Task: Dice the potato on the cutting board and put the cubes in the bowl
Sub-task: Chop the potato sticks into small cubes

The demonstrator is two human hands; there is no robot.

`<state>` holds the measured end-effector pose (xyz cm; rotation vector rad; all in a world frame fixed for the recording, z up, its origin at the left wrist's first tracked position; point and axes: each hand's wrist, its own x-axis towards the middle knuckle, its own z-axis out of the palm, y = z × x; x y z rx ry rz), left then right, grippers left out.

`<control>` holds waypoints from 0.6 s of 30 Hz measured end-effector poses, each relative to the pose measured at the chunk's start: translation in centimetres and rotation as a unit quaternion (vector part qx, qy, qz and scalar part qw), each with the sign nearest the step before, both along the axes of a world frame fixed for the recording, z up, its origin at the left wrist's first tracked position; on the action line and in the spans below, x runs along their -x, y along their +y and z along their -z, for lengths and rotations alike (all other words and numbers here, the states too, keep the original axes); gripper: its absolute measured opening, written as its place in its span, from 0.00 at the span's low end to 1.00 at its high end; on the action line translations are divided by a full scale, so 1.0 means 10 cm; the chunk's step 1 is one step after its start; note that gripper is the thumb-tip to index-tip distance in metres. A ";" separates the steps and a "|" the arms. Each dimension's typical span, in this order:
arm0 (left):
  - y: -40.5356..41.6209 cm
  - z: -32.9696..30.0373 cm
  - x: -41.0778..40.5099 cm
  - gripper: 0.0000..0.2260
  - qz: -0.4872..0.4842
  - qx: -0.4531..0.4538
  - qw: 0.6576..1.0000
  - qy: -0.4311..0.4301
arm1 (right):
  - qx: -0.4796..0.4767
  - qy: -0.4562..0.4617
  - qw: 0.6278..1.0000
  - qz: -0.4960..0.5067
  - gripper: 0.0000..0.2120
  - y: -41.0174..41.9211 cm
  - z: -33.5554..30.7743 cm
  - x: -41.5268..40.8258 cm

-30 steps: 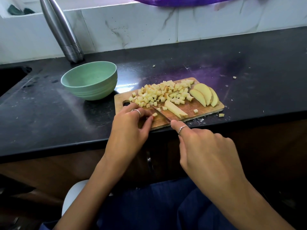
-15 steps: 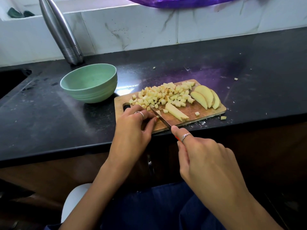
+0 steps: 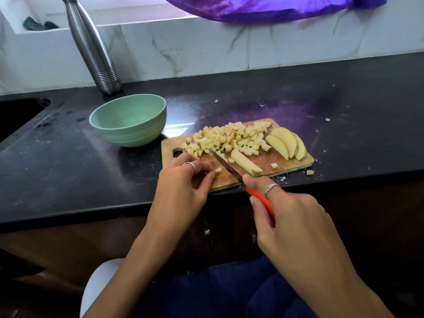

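Knife on the board, potato cubes heaped, bowl waiting alongside.
Black counter [image 3: 68,171] carries the wooden cutting board [image 3: 286,162] with the green bowl [image 3: 128,120] just beside its left corner. Diced cubes [image 3: 229,138] lie heaped at the board's back, slices [image 3: 286,142] right, one strip [image 3: 245,162] beside the blade. Right hand [image 3: 296,223] grips the red-handled knife [image 3: 231,171]; left hand [image 3: 183,187] pinches a small piece [image 3: 218,169].

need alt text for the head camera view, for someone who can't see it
A person's right hand holds an orange-handled knife over a wooden cutting board bearing diced potato cubes and uncut slices, while the left hand pinches a small piece. An empty green bowl sits left of it.
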<state>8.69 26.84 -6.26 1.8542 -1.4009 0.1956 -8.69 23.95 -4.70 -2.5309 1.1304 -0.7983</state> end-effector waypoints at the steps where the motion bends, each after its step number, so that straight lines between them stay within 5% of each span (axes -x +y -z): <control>1: 0.00 0.01 0.00 0.05 -0.002 0.003 1.000 0.003 | -0.008 0.005 1.000 -0.002 0.18 0.03 0.00 0.00; 15: -0.03 0.04 -0.02 0.04 0.005 0.019 1.000 0.000 | -0.058 0.006 0.997 -0.044 0.20 0.02 0.03 -0.11; 18: -0.03 0.03 -0.02 0.04 0.005 0.013 1.000 -0.005 | 0.013 0.110 0.993 -0.037 0.24 -0.02 -0.04 -0.17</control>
